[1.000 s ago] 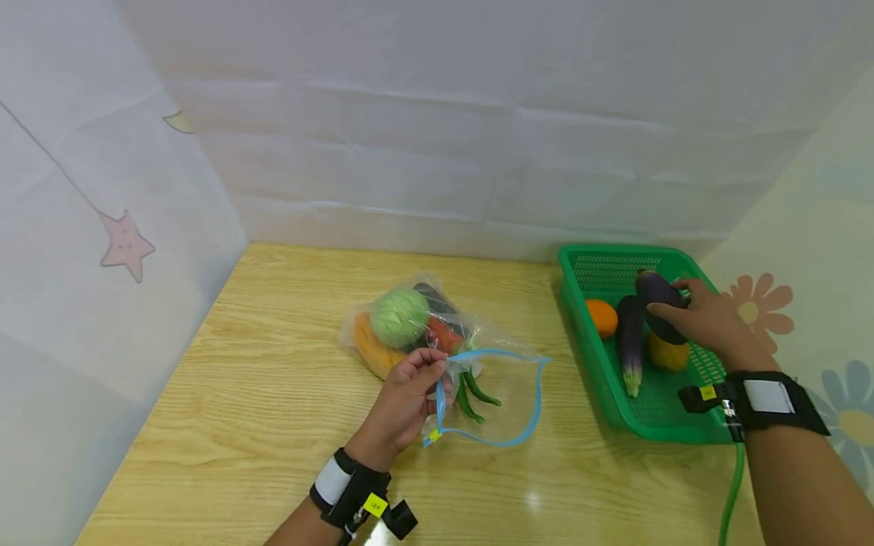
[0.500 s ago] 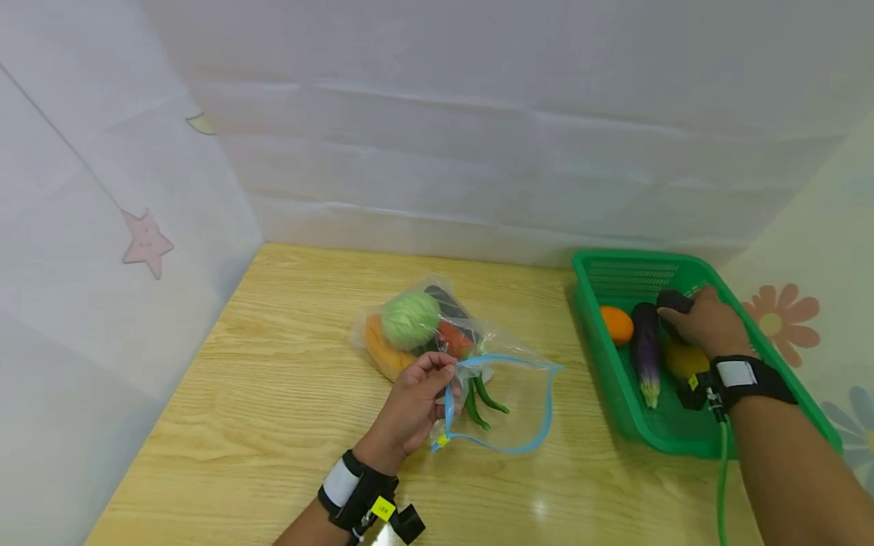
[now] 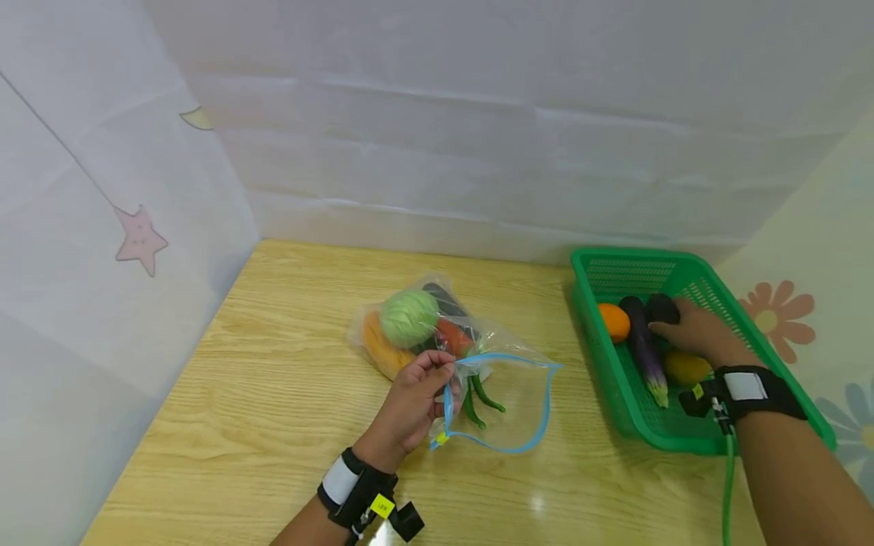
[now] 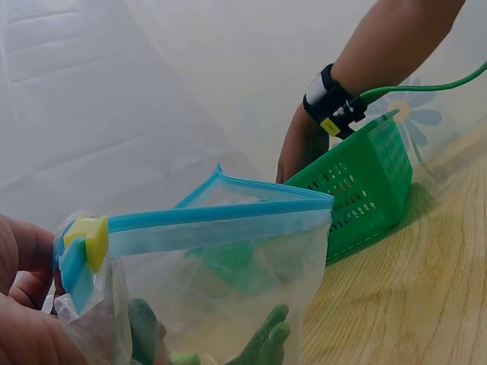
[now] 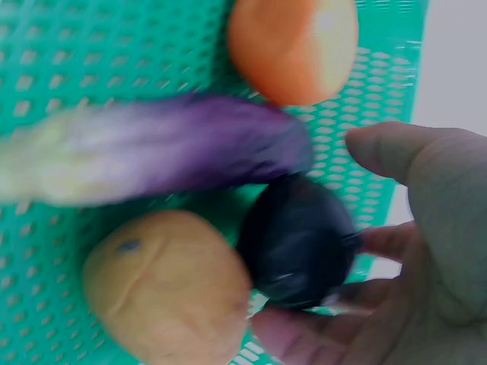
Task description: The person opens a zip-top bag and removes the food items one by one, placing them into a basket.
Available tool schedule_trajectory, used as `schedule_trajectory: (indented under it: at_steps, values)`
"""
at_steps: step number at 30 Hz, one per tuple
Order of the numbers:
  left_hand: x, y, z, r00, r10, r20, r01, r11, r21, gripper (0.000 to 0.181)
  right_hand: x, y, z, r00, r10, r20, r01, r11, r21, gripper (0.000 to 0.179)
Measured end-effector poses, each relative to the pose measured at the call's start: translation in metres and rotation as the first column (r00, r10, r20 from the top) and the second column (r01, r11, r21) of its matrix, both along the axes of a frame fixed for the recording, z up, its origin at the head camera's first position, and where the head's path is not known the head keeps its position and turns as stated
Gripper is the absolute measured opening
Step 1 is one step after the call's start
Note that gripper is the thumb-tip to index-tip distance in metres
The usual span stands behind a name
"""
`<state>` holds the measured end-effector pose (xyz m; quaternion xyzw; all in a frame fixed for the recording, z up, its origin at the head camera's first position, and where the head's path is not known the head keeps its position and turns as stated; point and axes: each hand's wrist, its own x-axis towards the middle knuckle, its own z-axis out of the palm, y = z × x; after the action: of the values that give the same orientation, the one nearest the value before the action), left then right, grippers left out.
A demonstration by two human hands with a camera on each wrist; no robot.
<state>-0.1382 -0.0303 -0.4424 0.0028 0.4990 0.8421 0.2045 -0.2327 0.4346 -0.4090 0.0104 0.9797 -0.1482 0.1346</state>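
Observation:
In the head view my left hand [image 3: 413,406] pinches the rim of a clear zip bag [image 3: 519,413] with a blue edge, its mouth spread apart. Inside lie a pale green cabbage [image 3: 408,318], green chili peppers [image 3: 486,396], a red vegetable [image 3: 452,337] and a yellow-orange item [image 3: 384,345]. Over the green basket [image 3: 611,398], my right hand [image 3: 706,334] reaches down to a dark eggplant [image 5: 297,239]. Its fingers touch the eggplant's side; the thumb stands apart from it. A longer purple eggplant [image 5: 205,144] lies alongside.
The basket also holds an orange fruit [image 5: 293,46] and a yellow-brown round one [image 5: 167,281]. A yellow slider [image 4: 93,239] sits on the bag's zip. From the right wrist strap hangs a green cable [image 3: 728,485]. A white sheet [image 3: 444,136] stands behind the table.
My right hand has lowered the dark eggplant into the basket, and its thumb is now off it. The long eggplant has tilted slightly. My left hand keeps its hold on the bag rim.

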Motion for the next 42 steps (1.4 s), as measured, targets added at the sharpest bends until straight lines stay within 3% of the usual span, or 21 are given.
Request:
schedule_trajectory:
  at_steps: [2,7,12,14,17,19,21,23,25,27,29,31,35,39,42]
  values:
    - [0.0,0.0,0.0,1.0,-0.001,0.0,0.001,1.0,0.0,0.008,0.006,-0.006,0.005,1.0,0.009,-0.019,-0.01,1.0,-0.008,0.087]
    - [0.0,0.0,-0.001,1.0,-0.004,-0.006,0.004,1.0,0.017,0.008,0.026,-0.042,0.029,0.98,0.065,-0.187,-0.072,0.997,-0.035,0.072]
    - [0.0,0.002,-0.001,1.0,-0.011,-0.017,0.011,0.999,0.034,0.006,0.047,-0.105,0.055,0.915,0.142,-0.378,-0.185,0.979,-0.081,0.041]
    - [0.001,0.003,-0.001,1.0,-0.018,-0.019,0.018,0.999,0.039,0.006,0.055,-0.131,0.058,0.864,0.191,-0.465,-0.258,0.963,-0.084,0.024]
    - [0.001,0.006,0.0,0.999,-0.034,-0.025,0.035,0.998,0.043,0.005,0.062,-0.164,0.055,0.763,0.282,-0.582,-0.404,0.911,-0.087,0.015]
    - [0.001,0.008,0.0,0.999,-0.045,-0.026,0.046,0.998,0.044,0.004,0.065,-0.183,0.049,0.675,0.354,-0.648,-0.519,0.851,-0.076,0.028]
    - [0.0,0.01,0.002,0.999,-0.046,-0.03,0.047,0.998,0.039,0.005,0.067,-0.198,0.041,0.606,0.43,-0.669,-0.637,0.766,-0.085,0.038]
    - [-0.001,0.01,0.004,0.999,-0.038,-0.033,0.039,0.999,0.036,0.005,0.07,-0.211,0.032,0.584,0.511,-0.631,-0.722,0.682,-0.115,0.036]
    - [-0.003,0.01,0.006,0.999,-0.024,-0.034,0.025,0.999,0.037,0.005,0.071,-0.223,0.021,0.587,0.59,-0.555,-0.766,0.626,-0.145,0.023]
    - [-0.003,0.01,0.007,0.999,-0.014,-0.036,0.015,0.999,0.039,0.006,0.07,-0.233,0.008,0.616,0.639,-0.461,-0.767,0.619,-0.169,0.012]
    - [-0.003,0.01,0.007,0.999,-0.018,-0.035,0.019,0.999,0.039,0.005,0.067,-0.241,-0.005,0.649,0.649,-0.396,-0.746,0.646,-0.163,0.026]
    - [-0.001,0.01,0.006,0.999,-0.024,-0.033,0.025,0.999,0.036,0.005,0.061,-0.249,-0.018,0.678,0.627,-0.384,-0.719,0.674,-0.167,0.031]
    - [0.0,0.009,0.004,0.999,-0.02,-0.032,0.021,0.999,0.032,0.004,0.049,-0.264,-0.035,0.744,0.51,-0.432,-0.639,0.732,-0.236,0.019]
    - [-0.002,0.006,0.006,0.999,-0.006,-0.044,0.008,0.999,0.041,0.004,0.041,-0.277,-0.039,0.78,0.419,-0.464,-0.578,0.767,-0.28,0.032]
    - [-0.003,0.005,0.007,0.999,-0.006,-0.049,0.008,0.999,0.045,0.003,0.035,-0.285,-0.04,0.778,0.4,-0.485,-0.573,0.768,-0.286,0.045]
